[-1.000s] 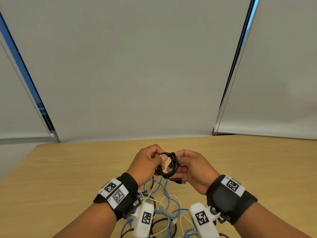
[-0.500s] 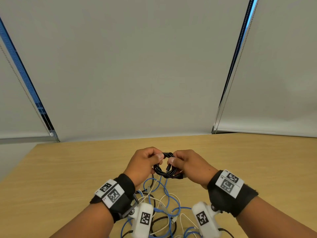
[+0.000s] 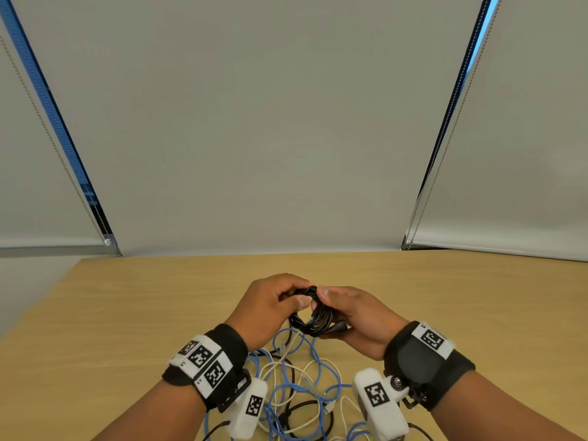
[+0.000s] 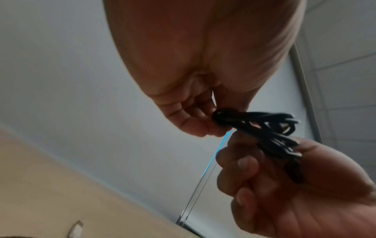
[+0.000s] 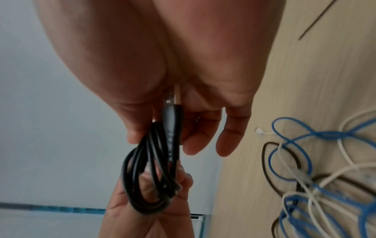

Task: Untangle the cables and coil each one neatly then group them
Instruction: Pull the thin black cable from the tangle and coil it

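A small coil of black USB cable (image 3: 313, 319) hangs above the wooden table (image 3: 127, 313), held between both hands. My left hand (image 3: 270, 305) pinches the coil's far side with thumb and fingers; in the left wrist view the black cable (image 4: 264, 128) leaves my left hand (image 4: 195, 116). My right hand (image 3: 353, 316) holds the near side, with the USB plug (image 3: 342, 326) lying against its palm. In the right wrist view the plug (image 5: 171, 112) sits between the fingers of my right hand (image 5: 183, 112), above the black loops (image 5: 146, 185).
Under my wrists a tangle of blue (image 3: 286, 386), white (image 3: 318, 370) and black cables lies on the table near its front edge. The same tangle (image 5: 315, 177) shows in the right wrist view. Grey roller blinds (image 3: 254, 122) hang behind the table.
Both hands have turned the coil from upright to more tilted and brought it slightly nearer. The right hand shifted its hold, and the plug now lies against its palm.
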The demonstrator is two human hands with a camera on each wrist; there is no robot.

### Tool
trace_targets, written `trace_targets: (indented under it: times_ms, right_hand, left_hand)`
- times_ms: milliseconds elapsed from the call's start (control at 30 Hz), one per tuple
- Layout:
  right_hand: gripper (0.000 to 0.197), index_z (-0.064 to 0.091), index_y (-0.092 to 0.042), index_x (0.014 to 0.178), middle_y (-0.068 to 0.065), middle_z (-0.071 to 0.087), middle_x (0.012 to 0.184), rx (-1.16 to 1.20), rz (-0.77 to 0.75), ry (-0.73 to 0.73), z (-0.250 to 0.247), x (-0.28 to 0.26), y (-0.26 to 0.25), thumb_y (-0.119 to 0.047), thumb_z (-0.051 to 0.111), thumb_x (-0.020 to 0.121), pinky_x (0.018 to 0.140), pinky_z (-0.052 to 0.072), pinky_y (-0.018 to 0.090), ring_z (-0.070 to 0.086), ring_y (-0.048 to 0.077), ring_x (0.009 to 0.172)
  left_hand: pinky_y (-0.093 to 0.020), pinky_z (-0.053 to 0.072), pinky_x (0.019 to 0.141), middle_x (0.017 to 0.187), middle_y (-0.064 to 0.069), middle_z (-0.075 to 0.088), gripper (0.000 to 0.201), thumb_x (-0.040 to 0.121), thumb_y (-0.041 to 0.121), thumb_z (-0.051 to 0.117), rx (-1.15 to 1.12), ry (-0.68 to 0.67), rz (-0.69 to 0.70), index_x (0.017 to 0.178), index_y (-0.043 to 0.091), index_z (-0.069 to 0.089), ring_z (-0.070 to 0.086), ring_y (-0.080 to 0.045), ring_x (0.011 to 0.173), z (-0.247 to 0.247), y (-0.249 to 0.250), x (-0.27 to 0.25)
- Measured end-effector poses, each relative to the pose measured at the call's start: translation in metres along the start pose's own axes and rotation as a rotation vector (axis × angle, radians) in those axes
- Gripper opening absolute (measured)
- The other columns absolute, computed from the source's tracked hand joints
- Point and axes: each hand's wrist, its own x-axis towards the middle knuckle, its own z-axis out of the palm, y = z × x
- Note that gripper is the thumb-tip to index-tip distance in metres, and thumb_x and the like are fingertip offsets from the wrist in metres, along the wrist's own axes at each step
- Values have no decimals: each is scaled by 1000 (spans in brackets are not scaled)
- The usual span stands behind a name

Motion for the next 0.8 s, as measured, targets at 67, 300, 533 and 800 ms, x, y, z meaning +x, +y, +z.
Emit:
trace_targets:
  times_ms: [67,300,533,800]
  right_hand:
    - [35,72,-10,117,16,70,108,152,-25,-44,3,1,4,-36,62,96,90,50,44,64,30,100]
    - [28,76,-17,101,9,71,98,119,-72,-32,9,6,8,-40,62,96,80,52,37,67,22,89]
    - [28,66,-13,98,13,66,94,-132,-28,51,8,20,13,-39,64,89,71,51,32,62,21,81]
    - [33,69,-9,110,11,68,100,28,-36,-91,28,31,36,-37,53,102,68,52,32,64,20,86]
  left_hand:
    - [-16,50,84,97,16,72,22,92,14,69,58,17,116,111,25,75,68,-3,96,-1,4,-1]
    - [-29,58,82,92,6,74,14,95,20,69,100,121,48,102,29,76,69,-8,88,-4,-3,-4]
    - [-30,58,76,76,-6,68,18,94,23,66,-485,59,-279,78,16,72,66,-16,77,-9,-12,-19]
    - [-34,57,74,77,-9,69,17,91,27,70,-695,19,-280,82,13,74,67,-18,75,-24,-23,-39]
